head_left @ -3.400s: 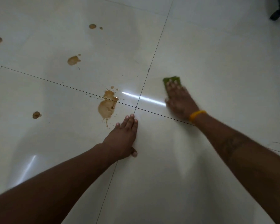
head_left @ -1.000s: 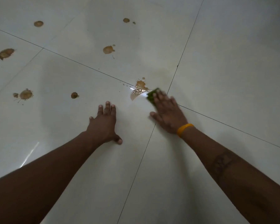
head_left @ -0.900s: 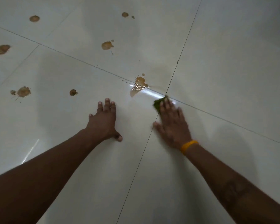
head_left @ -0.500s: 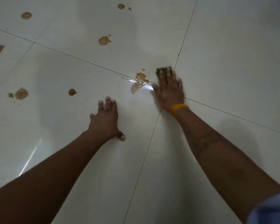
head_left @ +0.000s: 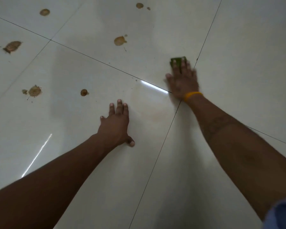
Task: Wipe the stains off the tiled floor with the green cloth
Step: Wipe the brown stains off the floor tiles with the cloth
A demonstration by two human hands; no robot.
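My right hand [head_left: 182,80], with a yellow wristband, presses flat on the green cloth [head_left: 176,61] against the white tiled floor [head_left: 238,71], just left of a grout line. Only the cloth's far edge shows past my fingertips. My left hand [head_left: 116,124] rests flat on the tile with fingers straight, holding nothing. Between the hands lies a faint brownish smear [head_left: 153,111]. Brown stains remain farther off: one [head_left: 120,40] beyond the cloth to the left, a small one [head_left: 84,92], a splattered one [head_left: 34,91].
More brown stains sit at the far left [head_left: 12,46], top left [head_left: 44,12] and top centre [head_left: 139,5]. Dark grout lines cross near my right wrist. A strip of bright glare [head_left: 153,87] lies on the tile by my right hand.
The large brown stain near the grout crossing is gone, leaving a faint smear. My right hand has moved with the cloth over that spot and lies farther up-right. My left hand stays put.
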